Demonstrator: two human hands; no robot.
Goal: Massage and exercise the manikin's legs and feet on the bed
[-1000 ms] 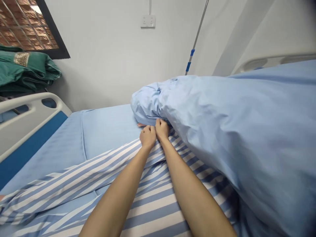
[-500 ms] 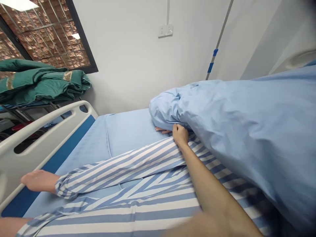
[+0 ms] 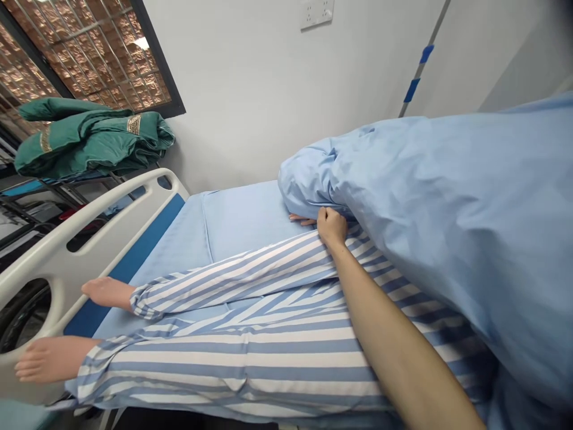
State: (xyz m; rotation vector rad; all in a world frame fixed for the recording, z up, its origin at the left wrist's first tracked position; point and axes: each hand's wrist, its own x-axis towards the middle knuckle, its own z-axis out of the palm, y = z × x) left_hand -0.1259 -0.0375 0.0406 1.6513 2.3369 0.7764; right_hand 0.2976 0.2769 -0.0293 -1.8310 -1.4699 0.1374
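My right hand [image 3: 332, 227] is closed in a fist at the lower edge of a light blue quilt [image 3: 430, 197], gripping its fabric. The quilt is bunched up over the right side of the bed. Below my hand lie two legs in blue-and-white striped trousers [image 3: 242, 352], with a bare far foot [image 3: 107, 292] and a bare near foot [image 3: 56, 358]. Fingers of the lying figure's hand [image 3: 302, 220] stick out from under the quilt, just left of my fist. The quilt hides the upper body. My left hand is out of view.
The mattress [image 3: 246, 209] has a light blue sheet. A white bed end board [image 3: 111, 197] with a blue panel stands at the left. Beyond it, a folded green padded garment [image 3: 98, 143] lies on a rack. A wall socket [image 3: 317, 13] and a pole [image 3: 418, 77] are behind.
The view has shifted, bringing both feet further into sight. A blurred skin-coloured shape at the bottom has gone out of view. My right hand stays closed on the quilt edge.
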